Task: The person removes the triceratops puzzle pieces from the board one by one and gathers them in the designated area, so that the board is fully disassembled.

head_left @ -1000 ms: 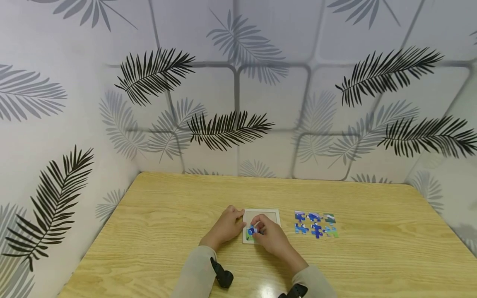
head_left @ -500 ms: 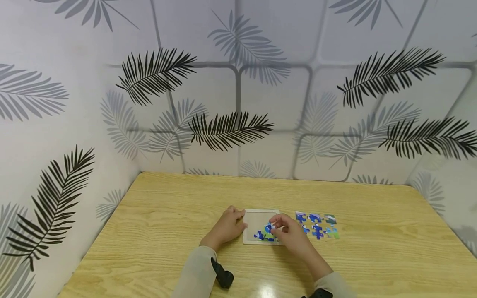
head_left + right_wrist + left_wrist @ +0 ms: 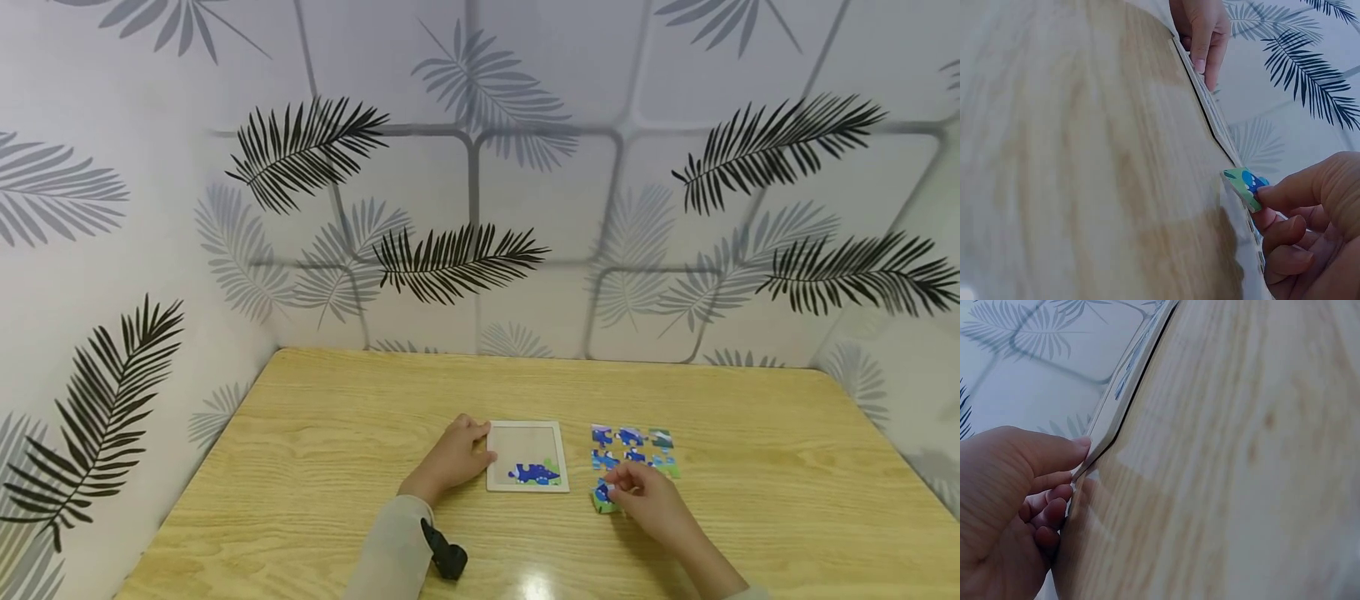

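Note:
A white-rimmed puzzle tray (image 3: 525, 489) lies flat on the table, with joined blue and green puzzle pieces (image 3: 538, 474) in its lower right part. My left hand (image 3: 451, 457) holds the tray's left edge; in the left wrist view its thumb (image 3: 1063, 452) lies against the rim and the other fingers are curled. To the right of the tray, my right hand (image 3: 651, 500) pinches a green and blue puzzle piece (image 3: 602, 497) between thumb and fingers. The right wrist view shows this piece (image 3: 1244, 184) tilted at the fingertips; whether it touches the table is unclear.
Several loose puzzle pieces (image 3: 632, 436) lie in rows right of the tray, just beyond my right hand, which partly hides them. The wooden table (image 3: 375, 400) meets a leaf-patterned wall (image 3: 480, 317) at the back. A black wrist device (image 3: 447, 557) sits on my left sleeve.
My right hand has carried the pinched puzzle piece rightward from over the tray's lower left, past its right edge, to beside the loose pieces. The left hand stays at the tray's edge.

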`<state>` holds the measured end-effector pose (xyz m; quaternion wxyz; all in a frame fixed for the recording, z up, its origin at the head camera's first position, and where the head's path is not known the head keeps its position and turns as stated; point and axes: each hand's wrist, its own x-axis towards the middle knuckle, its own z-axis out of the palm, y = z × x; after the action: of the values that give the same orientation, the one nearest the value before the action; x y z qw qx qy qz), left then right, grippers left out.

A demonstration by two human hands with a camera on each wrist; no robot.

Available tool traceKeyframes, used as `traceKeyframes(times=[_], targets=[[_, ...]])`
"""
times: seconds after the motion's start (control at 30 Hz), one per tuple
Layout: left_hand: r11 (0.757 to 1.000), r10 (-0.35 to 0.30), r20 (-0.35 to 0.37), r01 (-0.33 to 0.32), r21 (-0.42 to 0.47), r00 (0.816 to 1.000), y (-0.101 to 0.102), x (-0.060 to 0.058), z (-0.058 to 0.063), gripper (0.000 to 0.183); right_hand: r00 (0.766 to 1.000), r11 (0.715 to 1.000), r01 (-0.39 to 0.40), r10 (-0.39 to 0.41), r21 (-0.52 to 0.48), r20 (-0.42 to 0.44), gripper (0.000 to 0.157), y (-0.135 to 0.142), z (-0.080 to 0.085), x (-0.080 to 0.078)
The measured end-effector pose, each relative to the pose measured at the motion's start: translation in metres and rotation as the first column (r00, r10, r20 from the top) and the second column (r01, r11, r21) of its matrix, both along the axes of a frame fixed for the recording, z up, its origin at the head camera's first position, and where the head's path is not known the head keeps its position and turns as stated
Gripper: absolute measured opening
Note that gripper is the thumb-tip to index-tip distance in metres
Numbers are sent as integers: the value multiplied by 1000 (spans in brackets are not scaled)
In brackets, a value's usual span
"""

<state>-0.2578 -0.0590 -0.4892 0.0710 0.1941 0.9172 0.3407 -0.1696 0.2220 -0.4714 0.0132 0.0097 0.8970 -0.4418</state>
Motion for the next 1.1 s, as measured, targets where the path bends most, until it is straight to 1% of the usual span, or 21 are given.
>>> traceKeyframes(times=[0.13, 0.27, 0.37, 0.53, 0.77, 1.1], targets=[[1000, 8, 17, -9, 11, 1000, 1, 0, 0, 56, 999, 998, 41, -41, 50, -5, 7, 5, -2, 4], [1000, 17, 37, -17, 7, 999, 1, 0, -1, 58, 998, 994, 60, -60, 86, -9, 6, 7, -4, 6], [1000, 16, 40, -16, 6, 999, 1, 0, -1, 60, 998, 993, 68, -67, 93, -9, 5, 8, -6, 7], [1000, 10, 42, -11, 11, 999, 1, 1, 1, 60, 998, 992, 64, -61, 107, -29, 6, 8, -8, 6], [1000, 3, 35, -3, 9, 999, 0, 3, 3, 60, 998, 991, 63, -62, 122, -16, 6, 6, -6, 7], [1000, 11, 51, -13, 25, 999, 1, 3, 5, 59, 998, 990, 60, -57, 130, -29, 6, 6, -5, 6]])
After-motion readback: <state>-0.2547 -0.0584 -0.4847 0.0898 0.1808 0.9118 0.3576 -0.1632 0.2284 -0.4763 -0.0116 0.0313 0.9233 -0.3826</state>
